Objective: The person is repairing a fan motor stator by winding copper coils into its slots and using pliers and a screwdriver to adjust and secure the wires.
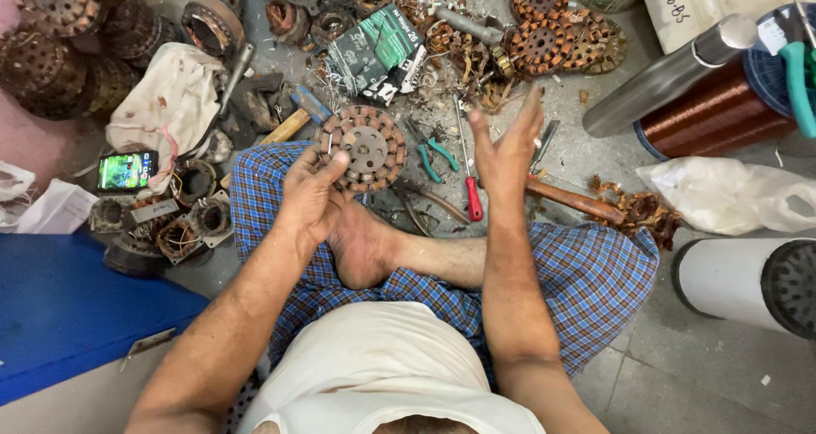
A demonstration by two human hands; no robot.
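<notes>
I sit cross-legged on the floor in a blue checked cloth. My left hand point(313, 194) grips the near edge of a round motor stator point(367, 147) with copper-wound slots, holding it above my knee. My right hand point(506, 149) is raised beside it, flat and open, fingers pointing away, holding nothing. Just beyond it lie a red-handled screwdriver point(469, 187) and green-handled pliers point(432, 152) on the floor.
Several stators point(552, 39) and copper scraps litter the floor ahead. A copper wire spool point(722, 111) and metal tube point(667, 77) lie right, a white cylinder point(744, 285) near right. A phone point(127, 170), cloth point(170, 102), hammer point(293, 119) and blue surface point(68, 315) sit left.
</notes>
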